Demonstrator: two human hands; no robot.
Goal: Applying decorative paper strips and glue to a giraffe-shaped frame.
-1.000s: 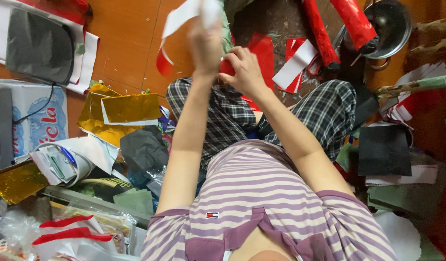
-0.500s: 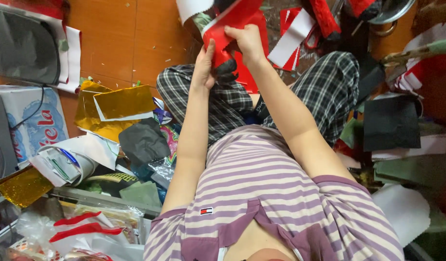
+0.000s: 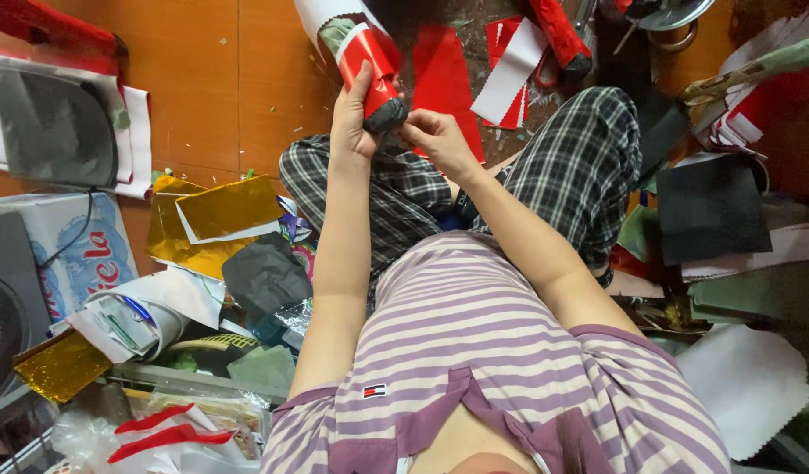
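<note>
left hand [image 3: 352,123] wraps the red paper tube with its black crumpled end [image 3: 375,75] while right hand [image 3: 435,140] fingertips pinch that end just beside the left fingers; best done twisting snugly, tube steady.

Orange tiled floor [image 3: 203,96] strewn with coloured paper scraps [image 3: 712,211].

We see a short-sleeved polo shirt [image 3: 475,351] with horizontal white and mauve-purple stripes; its solid mauve collar [image 3: 475,421] lies open at 6 o'clock. A small rectangular chest emblem [image 3: 375,391] in red, white and dark blue sits at 7 o'clock on the shirt. Both sleeves end above the elbow, forearms bare. Toward 12 o'clock are loose black-and-white plaid trousers [image 3: 562,167]. Left hand [image 3: 352,123] and right hand [image 3: 440,140] wear no gloves; no rings or watch that we can see.
</note>
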